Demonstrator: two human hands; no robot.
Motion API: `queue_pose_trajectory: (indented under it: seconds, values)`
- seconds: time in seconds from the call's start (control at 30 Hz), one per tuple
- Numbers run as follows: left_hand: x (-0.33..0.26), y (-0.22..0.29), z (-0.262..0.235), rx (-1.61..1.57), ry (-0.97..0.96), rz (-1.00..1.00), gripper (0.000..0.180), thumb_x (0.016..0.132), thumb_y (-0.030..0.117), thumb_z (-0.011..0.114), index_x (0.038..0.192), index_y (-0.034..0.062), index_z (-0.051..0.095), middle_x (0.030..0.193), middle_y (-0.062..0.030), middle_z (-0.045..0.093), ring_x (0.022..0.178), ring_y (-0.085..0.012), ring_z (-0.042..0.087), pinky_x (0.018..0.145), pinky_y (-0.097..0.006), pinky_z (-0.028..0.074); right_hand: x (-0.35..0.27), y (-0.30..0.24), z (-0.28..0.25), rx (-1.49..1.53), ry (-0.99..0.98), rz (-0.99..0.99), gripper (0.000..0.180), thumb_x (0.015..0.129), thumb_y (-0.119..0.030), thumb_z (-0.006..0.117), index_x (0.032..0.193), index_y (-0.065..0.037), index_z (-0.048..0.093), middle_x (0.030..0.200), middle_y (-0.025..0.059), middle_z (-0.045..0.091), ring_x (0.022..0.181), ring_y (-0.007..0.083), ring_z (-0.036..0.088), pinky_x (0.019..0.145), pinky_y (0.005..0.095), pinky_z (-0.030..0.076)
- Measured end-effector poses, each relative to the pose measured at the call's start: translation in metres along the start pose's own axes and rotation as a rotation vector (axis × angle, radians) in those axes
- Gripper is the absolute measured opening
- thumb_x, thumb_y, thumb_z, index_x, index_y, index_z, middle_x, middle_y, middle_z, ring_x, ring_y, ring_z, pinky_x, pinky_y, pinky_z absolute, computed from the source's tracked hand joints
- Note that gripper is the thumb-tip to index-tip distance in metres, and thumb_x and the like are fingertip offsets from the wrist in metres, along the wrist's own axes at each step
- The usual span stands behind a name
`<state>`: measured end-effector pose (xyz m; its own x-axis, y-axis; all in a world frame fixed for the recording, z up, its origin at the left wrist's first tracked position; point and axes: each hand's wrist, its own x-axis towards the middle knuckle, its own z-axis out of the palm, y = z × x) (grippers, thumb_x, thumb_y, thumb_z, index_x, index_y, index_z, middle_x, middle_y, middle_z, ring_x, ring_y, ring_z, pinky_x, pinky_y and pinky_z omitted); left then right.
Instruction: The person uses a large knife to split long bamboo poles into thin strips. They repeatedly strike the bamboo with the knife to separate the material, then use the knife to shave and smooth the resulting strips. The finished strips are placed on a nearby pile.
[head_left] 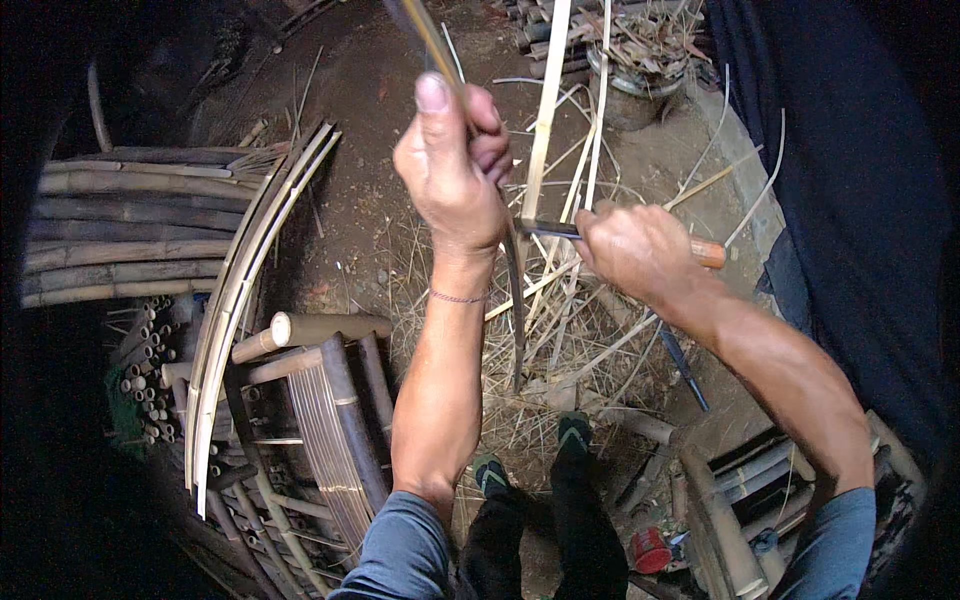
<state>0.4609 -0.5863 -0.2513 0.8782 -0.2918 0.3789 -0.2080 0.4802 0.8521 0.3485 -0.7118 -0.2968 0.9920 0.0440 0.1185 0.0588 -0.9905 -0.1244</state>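
Bare earth floor (370,90) across the upper middle of the frame, littered with pale shavings (560,340). Stacked bamboo poles (120,240) at the left edge, a bundle of curved split slats (240,290) just beside them.

Left hand (450,165), upper centre, clenched around a thin bamboo strip (516,300), holding it nearly upright; lower end of the strip down in the shavings near the feet. Right hand (635,250), right of centre, gripping a knife (560,232) by its wooden handle, blade pressed sideways against the strip.

Probably splitting or shaving the strip, about midway along its length. For the next move: steady pull on the blade, firm hold above, fingers away from the edge.
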Motion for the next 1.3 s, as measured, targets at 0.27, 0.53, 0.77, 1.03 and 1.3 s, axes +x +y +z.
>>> queue_pose_trajectory:
  seconds: [0.27,0.53,0.77,1.03,1.3]
  values:
    - [0.008,-0.007,0.002,-0.033,0.063,-0.120,0.058,0.096,0.061,0.038,0.087,0.0073,0.057,0.059,0.0034,0.043,0.048,-0.0059,0.034,0.043,-0.021,0.026,-0.033,-0.034,0.107,0.638,-0.634,0.405,0.050,0.093,-0.041,0.053,0.086,0.006,0.068,0.080,0.0294,0.065,0.080,0.0436,0.066,0.078,0.0499,0.051]
    - [-0.015,-0.071,-0.033,0.112,-0.140,-0.290,0.055,0.096,0.057,0.044,0.085,0.0050,0.060,0.058,0.0005,0.047,0.048,-0.0074,0.039,0.043,-0.021,0.029,-0.034,-0.039,0.152,0.637,-0.642,0.364,0.054,0.095,-0.041,0.050,0.081,0.008,0.067,0.075,0.0318,0.062,0.077,0.0445,0.064,0.077,0.0504,0.050]
    - [-0.033,-0.039,-0.029,-0.146,-0.001,-0.087,0.056,0.094,0.060,0.039,0.076,0.0079,0.050,0.047,0.0068,0.028,0.036,-0.0044,0.022,0.033,-0.021,0.020,-0.038,-0.033,0.157,0.507,-0.490,0.335,0.043,0.095,-0.038,0.050,0.088,0.000,0.069,0.079,0.0278,0.064,0.077,0.0448,0.063,0.075,0.0513,0.050]
    - [-0.029,-0.057,-0.060,-0.304,-0.105,0.025,0.058,0.092,0.061,0.039,0.081,0.0052,0.051,0.050,0.0045,0.033,0.039,-0.0068,0.027,0.037,-0.021,0.024,-0.069,-0.032,0.205,0.441,-0.545,0.274,0.043,0.096,-0.036,0.048,0.085,0.002,0.066,0.074,0.0257,0.064,0.073,0.0418,0.064,0.073,0.0515,0.050]
    - [-0.031,-0.029,-0.105,-0.270,-0.367,0.009,0.053,0.086,0.056,0.045,0.083,0.0039,0.052,0.059,0.0053,0.041,0.048,-0.0079,0.035,0.047,-0.024,0.029,-0.045,-0.061,0.156,1.003,-0.368,0.444,0.047,0.096,-0.039,0.047,0.086,0.001,0.067,0.069,0.0206,0.065,0.072,0.0420,0.066,0.071,0.0451,0.055]
